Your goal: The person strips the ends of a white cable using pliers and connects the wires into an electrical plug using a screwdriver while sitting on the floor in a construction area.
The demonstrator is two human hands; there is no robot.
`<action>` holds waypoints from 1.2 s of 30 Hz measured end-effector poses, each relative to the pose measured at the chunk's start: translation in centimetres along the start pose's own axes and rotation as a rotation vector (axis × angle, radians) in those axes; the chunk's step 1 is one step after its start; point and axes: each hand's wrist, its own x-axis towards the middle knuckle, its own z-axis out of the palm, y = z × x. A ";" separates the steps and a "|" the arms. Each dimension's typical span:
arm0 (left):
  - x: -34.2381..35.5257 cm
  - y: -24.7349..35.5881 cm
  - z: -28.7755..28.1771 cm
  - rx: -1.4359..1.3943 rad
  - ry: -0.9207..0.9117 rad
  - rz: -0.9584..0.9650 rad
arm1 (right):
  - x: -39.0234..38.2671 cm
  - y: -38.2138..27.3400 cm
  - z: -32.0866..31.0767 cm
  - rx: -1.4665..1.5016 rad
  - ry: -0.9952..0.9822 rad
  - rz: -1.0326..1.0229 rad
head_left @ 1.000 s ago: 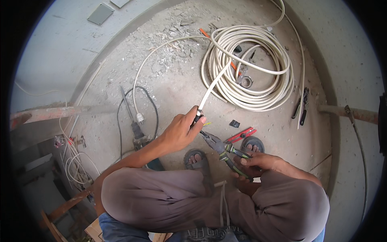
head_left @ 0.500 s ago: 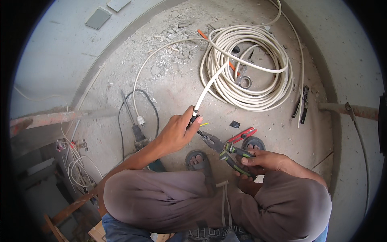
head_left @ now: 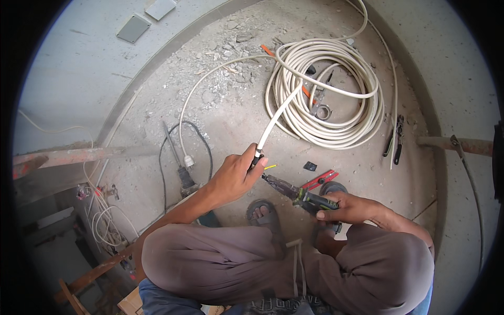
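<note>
My left hand [head_left: 231,178] is closed round the dark end of a white cable [head_left: 278,118], from which a short yellow wire [head_left: 270,167] sticks out. My right hand [head_left: 352,209] grips pliers [head_left: 289,191] with green and black handles, whose tips are at a dark wire just below my left fingers; whether they bite on it I cannot tell. The cable leads back to a large loose white coil [head_left: 359,131]. A red-handled cutting tool [head_left: 315,180] lies by my right foot, and a small black scrap [head_left: 310,166] lies beyond it.
A power tool with a long bit [head_left: 186,178], a white plug [head_left: 188,160] and rubble [head_left: 226,52] lie on the floor. Black-handled tools [head_left: 398,139] lie at the right. Rusty pipes [head_left: 79,157] cross at both sides. A curved wall [head_left: 462,79] bounds the floor, with tangled wires [head_left: 105,226] at left.
The pliers' handles are squeezed closer together and the tool has turned, my right fingers now wrapped round it. My left hand keeps its hold on the cable. The whole view has shifted slightly.
</note>
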 end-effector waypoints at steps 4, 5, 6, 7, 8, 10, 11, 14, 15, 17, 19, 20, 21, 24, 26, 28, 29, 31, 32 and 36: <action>-0.4 -0.6 -0.2 0.039 0.007 0.024 | 0.5 -0.5 -0.2 0.009 -0.065 0.045; -0.5 -0.7 -0.3 0.048 0.008 0.026 | 0.5 -0.8 -0.1 0.010 -0.079 0.057; -0.5 -0.9 -0.2 0.044 0.012 0.037 | 0.2 -1.1 0.0 0.014 -0.083 0.070; -0.5 -1.0 -0.1 0.040 0.017 0.047 | -0.1 -1.4 0.4 -0.282 0.121 -0.084; -0.4 -1.1 -0.1 0.036 0.021 0.056 | -0.4 -1.8 1.2 -0.578 0.324 -0.237; -0.4 -1.4 -0.2 0.020 0.049 0.006 | 0.2 -1.8 1.3 -0.899 0.553 -0.423; -0.3 -1.6 -0.3 0.012 0.063 -0.018 | 0.7 -1.7 1.1 -0.926 0.593 -0.451; 0.0 -1.6 -1.2 0.012 0.075 -0.069 | 1.6 -1.2 0.2 -0.737 0.478 -0.510; -0.1 -1.7 -1.3 0.014 0.084 -0.062 | 1.8 -0.7 0.0 -0.618 0.389 -0.518; 0.0 -1.6 -1.6 0.019 0.101 -0.044 | 1.5 0.1 -0.4 -0.097 0.110 -0.364; -0.2 -1.8 -1.2 0.016 0.104 -0.024 | 1.7 1.3 -1.0 0.287 -0.162 -0.237; -0.3 -1.9 -1.0 0.015 0.104 -0.013 | 2.1 1.8 -1.1 0.312 -0.184 -0.151; -0.3 -1.8 -1.0 0.016 0.093 -0.016 | 2.2 1.7 -1.2 0.330 -0.202 -0.068; -0.3 -1.6 -0.9 0.015 0.070 -0.020 | 1.9 0.3 -1.1 0.491 -0.384 -0.074; -0.5 -1.6 -0.8 0.006 0.068 -0.014 | 2.3 0.6 -1.1 0.609 -0.481 -0.129; -0.4 -1.2 -0.8 -0.004 0.061 -0.009 | 2.7 1.2 -1.2 0.720 -0.579 -0.157; -0.4 -1.1 -0.8 -0.008 0.058 -0.009 | 3.0 1.4 -1.2 0.773 -0.629 -0.164; -0.7 -1.4 -0.9 -0.007 0.048 -0.020 | 3.5 1.4 -1.4 0.767 -0.656 -0.126; -0.8 -1.5 -0.9 -0.007 0.043 -0.026 | 3.8 1.4 -1.5 0.764 -0.670 -0.107; -0.1 -1.2 -0.5 -0.032 0.034 0.032 | 3.5 1.8 -1.6 0.767 -0.661 -0.152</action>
